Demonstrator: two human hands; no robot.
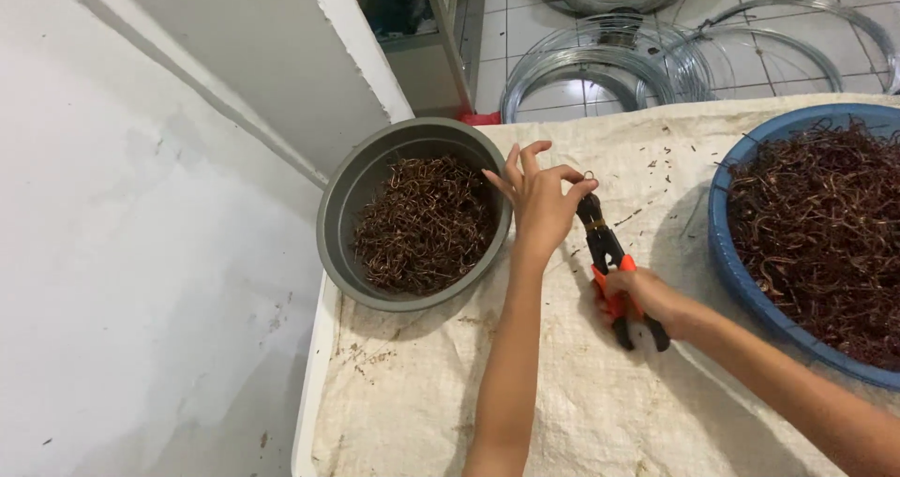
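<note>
Your left hand (542, 201) pinches a small bent wire hook (588, 176) between thumb and forefinger, the other fingers fanned out. The hook sits right at the nose of the pliers (609, 263), which your right hand (642, 299) grips with fingers wrapped around the orange-and-black handles. Whether the plier tips are biting the hook or only touching it is too small to tell.

Just left of your left hand, nearly touching the spread fingers, stands a grey bowl (339, 216) holding a heap of brown wire hooks (424, 226). Well off to the right of your right hand, a blue basin (733, 263) carries a bigger, looser tangle of brown wire pieces (825, 224). Both sit on a desk covered with a white woven sack cloth (562, 393), with stray wire bits scattered beyond your fingers. Past the desk edge, coils of bare steel wire (609, 65) lie on the tiled floor.

A judgement on working it well: keep the pinch close to the tool's nose so the hook cannot twist, hold your fingertips clear of the tips before squeezing, and steady the handles with the wrist resting low on the cloth.
</note>
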